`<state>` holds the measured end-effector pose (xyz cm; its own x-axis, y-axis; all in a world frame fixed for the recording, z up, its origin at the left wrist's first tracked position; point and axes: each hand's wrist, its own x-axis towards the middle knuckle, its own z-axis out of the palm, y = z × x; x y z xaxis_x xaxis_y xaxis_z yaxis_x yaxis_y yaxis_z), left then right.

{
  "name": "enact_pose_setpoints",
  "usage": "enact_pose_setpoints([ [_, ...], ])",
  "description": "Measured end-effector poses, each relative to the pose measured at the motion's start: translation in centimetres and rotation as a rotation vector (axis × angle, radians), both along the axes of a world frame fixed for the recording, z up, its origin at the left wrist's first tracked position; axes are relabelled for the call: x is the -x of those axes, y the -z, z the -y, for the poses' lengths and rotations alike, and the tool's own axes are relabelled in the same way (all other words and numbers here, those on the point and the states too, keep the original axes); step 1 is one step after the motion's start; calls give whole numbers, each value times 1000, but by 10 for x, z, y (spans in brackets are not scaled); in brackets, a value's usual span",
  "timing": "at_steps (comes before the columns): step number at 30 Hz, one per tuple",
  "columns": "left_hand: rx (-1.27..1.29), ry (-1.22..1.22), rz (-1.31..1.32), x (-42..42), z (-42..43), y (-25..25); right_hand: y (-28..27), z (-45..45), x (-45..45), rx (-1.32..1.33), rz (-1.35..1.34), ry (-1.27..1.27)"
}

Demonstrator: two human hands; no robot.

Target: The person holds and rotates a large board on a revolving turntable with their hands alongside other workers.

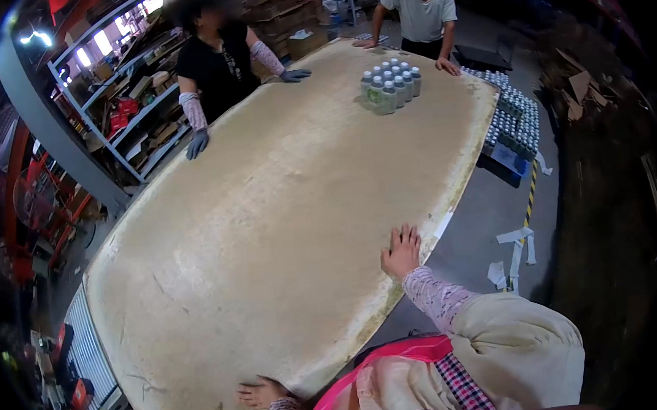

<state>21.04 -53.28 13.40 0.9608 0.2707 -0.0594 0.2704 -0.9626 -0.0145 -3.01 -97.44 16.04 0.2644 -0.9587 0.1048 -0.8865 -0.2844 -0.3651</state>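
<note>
My left hand (261, 393) rests on the near edge of a large, worn tan tabletop (267, 202), fingers spread and holding nothing. Further along the same edge, on the right, my right hand (401, 253) lies flat with its fingers apart, also holding nothing. A tight cluster of several capped bottles (388, 94) with pale contents stands upright toward the far right end of the tabletop, well beyond both hands.
A person in black with grey gloves (219, 56) leans on the far side; another in a light shirt (423, 12) leans on the far end. Many packed bottles (516, 112) stand beyond the right edge. Metal shelving (127, 105) is at left; paper scraps (515, 236) lie on the floor.
</note>
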Motion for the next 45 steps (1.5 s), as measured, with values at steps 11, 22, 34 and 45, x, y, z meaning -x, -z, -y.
enact_pose_setpoints([
  [11,-9,-22,83,-2,2,14,4,6,-1,43,6,-9],
  [22,-30,-13,67,3,0,9,-1,0,-1,9,-22,-1],
  [34,3,-14,68,2,1,4,-4,1,-1,-13,-9,-5],
  [45,-20,-19,40,2,2,5,-9,1,-1,-78,-40,-13],
])
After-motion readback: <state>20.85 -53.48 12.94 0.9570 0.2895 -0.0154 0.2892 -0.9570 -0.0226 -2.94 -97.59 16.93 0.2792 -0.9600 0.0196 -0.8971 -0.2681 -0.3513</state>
